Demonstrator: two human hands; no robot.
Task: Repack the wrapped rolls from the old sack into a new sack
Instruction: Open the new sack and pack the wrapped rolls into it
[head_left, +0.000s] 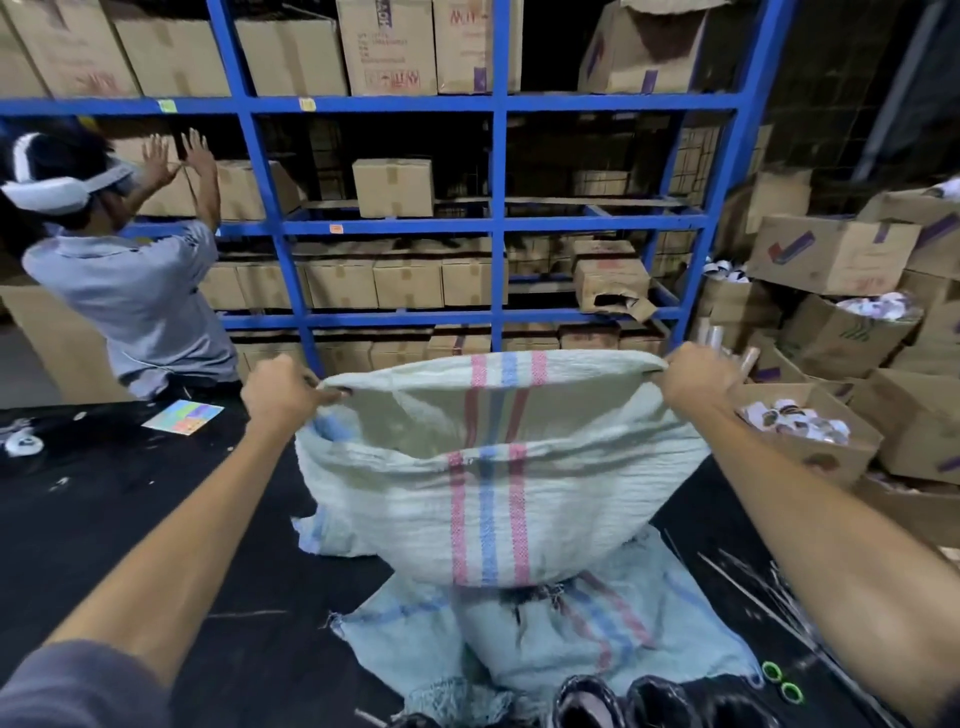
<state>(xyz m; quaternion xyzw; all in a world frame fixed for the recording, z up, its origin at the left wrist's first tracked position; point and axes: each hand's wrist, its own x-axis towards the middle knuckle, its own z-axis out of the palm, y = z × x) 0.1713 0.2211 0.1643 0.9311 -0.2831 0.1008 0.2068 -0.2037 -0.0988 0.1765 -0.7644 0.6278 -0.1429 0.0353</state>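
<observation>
The striped woven sack (488, 509) hangs below the grip with its long axis roughly upright. Its mouth is stretched crosswise between the two hands, the far rim pulled taut and the near rim sagging towards the person, so the opening faces up and back at them. The left hand (283, 395) is clenched round the rim at one corner and the right hand (696, 382) round the opposite corner, fingers curled over bunched cloth. They are about level and equally placed, so neither is freer to let go. The belly bulges, but what fills it cannot be seen from here. Directly under the grip, the sack's bottom rests on a second sack (597, 639), which lies flat and frayed on the black surface (130, 519). Nearer the person than either hand, dark glossy rounded things (623, 699), probably wrapped rolls, lie at that flat sack's near edge. Any loading therefore looks to need one hand released and brought down and back. Beyond the right hand stand open cartons (810, 431), and beyond both, blue shelving (498, 223).
</observation>
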